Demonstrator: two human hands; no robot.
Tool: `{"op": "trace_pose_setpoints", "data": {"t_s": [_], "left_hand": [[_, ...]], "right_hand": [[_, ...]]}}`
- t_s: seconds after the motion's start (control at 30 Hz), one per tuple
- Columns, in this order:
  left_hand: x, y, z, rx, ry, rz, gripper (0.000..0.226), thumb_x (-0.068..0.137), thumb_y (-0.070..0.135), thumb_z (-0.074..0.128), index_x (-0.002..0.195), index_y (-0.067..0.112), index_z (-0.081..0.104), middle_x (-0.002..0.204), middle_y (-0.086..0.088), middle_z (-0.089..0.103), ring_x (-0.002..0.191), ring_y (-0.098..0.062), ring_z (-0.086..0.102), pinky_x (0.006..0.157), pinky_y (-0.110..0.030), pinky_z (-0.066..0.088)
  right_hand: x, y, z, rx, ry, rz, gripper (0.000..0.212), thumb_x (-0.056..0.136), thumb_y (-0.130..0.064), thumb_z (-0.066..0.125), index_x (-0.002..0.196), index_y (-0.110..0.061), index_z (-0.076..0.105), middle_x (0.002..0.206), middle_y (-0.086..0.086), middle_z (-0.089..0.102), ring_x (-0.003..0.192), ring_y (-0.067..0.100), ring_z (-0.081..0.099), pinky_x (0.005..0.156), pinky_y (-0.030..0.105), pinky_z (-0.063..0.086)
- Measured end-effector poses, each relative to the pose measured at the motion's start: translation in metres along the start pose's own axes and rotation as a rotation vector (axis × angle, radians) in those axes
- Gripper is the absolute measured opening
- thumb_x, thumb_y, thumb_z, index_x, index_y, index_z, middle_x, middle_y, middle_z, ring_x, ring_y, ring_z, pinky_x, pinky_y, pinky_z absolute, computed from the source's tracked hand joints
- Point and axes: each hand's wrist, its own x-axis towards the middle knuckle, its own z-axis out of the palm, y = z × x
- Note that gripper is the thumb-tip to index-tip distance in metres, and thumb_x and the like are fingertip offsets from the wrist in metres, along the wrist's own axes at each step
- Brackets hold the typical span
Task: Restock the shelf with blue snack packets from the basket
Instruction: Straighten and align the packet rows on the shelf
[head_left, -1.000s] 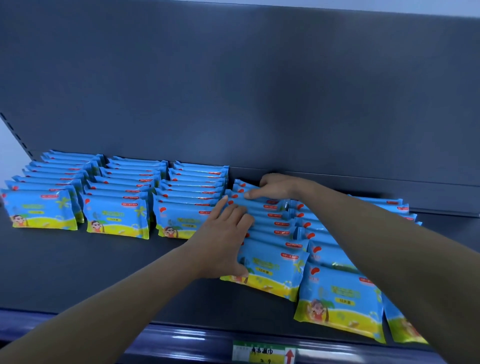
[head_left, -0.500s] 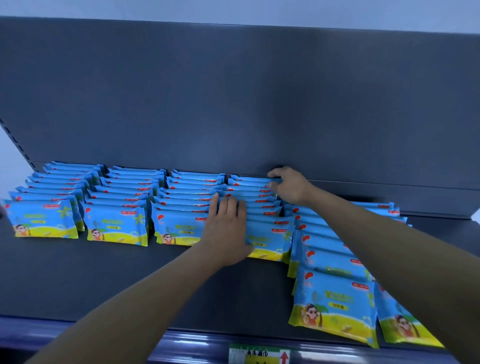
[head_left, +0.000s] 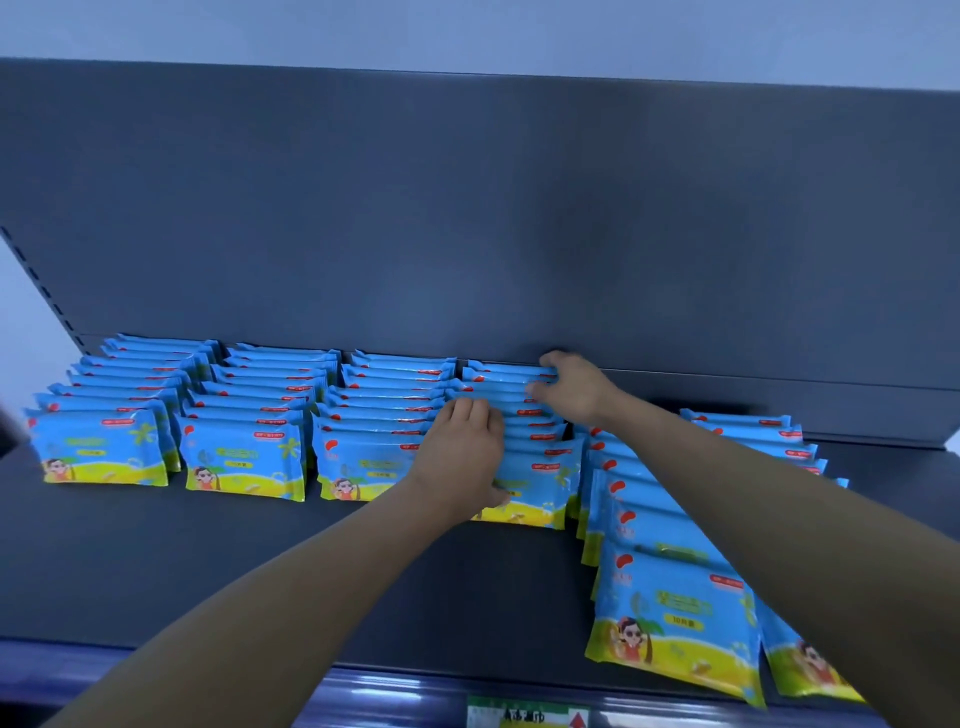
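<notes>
Blue snack packets stand in upright rows on a dark grey shelf (head_left: 208, 571). Three tidy rows fill the left (head_left: 244, 462). My left hand (head_left: 462, 457) lies flat on the front of the fourth row (head_left: 540, 483), thumb against the front packet's face. At the back of that row my right hand (head_left: 571, 387) pinches the rear packets between thumb and curled fingers, close to the back panel. Right of it, a fifth row of packets (head_left: 670, 618) fans forward toward the shelf edge. The basket is out of view.
The dark back panel (head_left: 467, 234) rises behind the rows. Another slanted row of packets (head_left: 800, 670) lies at the far right under my right forearm. A price label (head_left: 524, 717) sits on the blue front rail. Bare shelf lies in front of the left rows.
The fourth row, slanted and spread out a second ago, now stands squared up against the back panel beside the third row. Both hands moved back with it.
</notes>
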Motion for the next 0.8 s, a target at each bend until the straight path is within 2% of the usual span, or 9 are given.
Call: {"op": "trace_pose_setpoints", "data": {"t_s": [0.13,0.23,0.3,0.37,0.4,0.47,0.57,0.7,0.8], "left_hand": [[0.004,-0.005,0.004,0.008,0.033,-0.019,0.078,0.084,0.052,0.055,0.139,0.003,0.028,0.13,-0.012,0.034,0.122,-0.028,0.033,0.113,-0.039,0.02],[0.003,-0.009,0.005,0.031,-0.003,-0.022,0.091,0.081,0.06,0.055,0.144,0.005,0.02,0.143,-0.016,0.024,0.134,-0.033,0.022,0.118,-0.043,0.007],[0.001,-0.015,0.006,0.061,-0.049,-0.032,0.101,0.079,0.063,0.055,0.149,0.008,0.008,0.152,-0.017,0.012,0.142,-0.034,0.01,0.118,-0.046,-0.004],[0.0,-0.019,0.008,0.081,-0.085,-0.053,0.103,0.081,0.063,0.053,0.15,0.008,-0.002,0.155,-0.018,0.005,0.145,-0.034,0.005,0.117,-0.047,-0.007],[-0.001,-0.02,0.009,0.082,-0.096,-0.065,0.103,0.083,0.062,0.052,0.15,0.008,-0.004,0.156,-0.019,0.005,0.145,-0.035,0.004,0.118,-0.047,-0.008],[0.001,-0.02,0.009,0.071,-0.106,-0.076,0.102,0.084,0.063,0.05,0.15,0.007,-0.004,0.155,-0.02,0.008,0.145,-0.035,0.005,0.118,-0.047,-0.007],[0.006,-0.016,0.005,0.051,-0.102,-0.07,0.103,0.082,0.065,0.05,0.149,0.004,0.0,0.154,-0.018,0.012,0.145,-0.033,0.007,0.118,-0.047,-0.008],[0.009,-0.012,0.005,-0.019,-0.099,-0.066,0.105,0.081,0.065,0.052,0.149,0.002,0.002,0.155,-0.015,0.01,0.145,-0.029,0.007,0.118,-0.045,-0.008],[0.01,-0.011,0.005,-0.096,-0.114,-0.077,0.105,0.081,0.065,0.052,0.149,0.003,0.001,0.157,-0.014,0.008,0.146,-0.028,0.004,0.119,-0.045,-0.008]], "right_hand": [[0.002,0.003,-0.003,0.117,0.083,0.062,0.042,0.095,-0.009,0.046,0.137,-0.007,0.045,0.14,0.012,0.046,0.12,0.024,0.051,0.083,0.018,0.036],[0.0,0.005,-0.007,0.118,0.135,0.131,0.039,0.093,-0.002,0.04,0.131,-0.002,0.05,0.13,0.016,0.052,0.103,0.026,0.055,0.074,0.022,0.038],[0.001,0.009,-0.008,0.111,0.145,0.173,0.023,0.091,0.0,0.04,0.106,0.003,0.058,0.102,0.017,0.06,0.076,0.022,0.052,0.061,0.024,0.039],[0.0,0.008,-0.005,0.169,0.09,0.243,0.011,0.094,-0.007,0.045,0.092,0.0,0.054,0.077,0.008,0.051,0.06,0.015,0.043,0.05,0.024,0.035],[-0.001,0.007,-0.002,0.239,0.041,0.26,0.015,0.094,-0.013,0.049,0.102,-0.001,0.053,0.078,0.005,0.05,0.063,0.013,0.045,0.054,0.023,0.038],[-0.004,0.003,0.003,0.398,-0.051,0.284,0.048,0.093,-0.024,0.057,0.133,-0.002,0.041,0.11,0.007,0.056,0.097,0.019,0.056,0.08,0.028,0.048],[-0.005,-0.003,0.007,0.536,-0.061,0.335,0.064,0.091,-0.025,0.06,0.142,-0.003,0.03,0.139,0.01,0.044,0.128,0.028,0.044,0.104,0.039,0.04],[-0.008,-0.003,0.008,0.558,-0.043,0.387,0.038,0.097,-0.015,0.042,0.132,0.001,0.046,0.125,0.018,0.053,0.12,0.036,0.051,0.103,0.047,0.044],[-0.01,-0.003,0.015,0.728,0.008,0.421,0.018,0.094,-0.011,0.042,0.105,-0.007,0.055,0.104,0.011,0.052,0.098,0.03,0.055,0.101,0.049,0.046]]}}
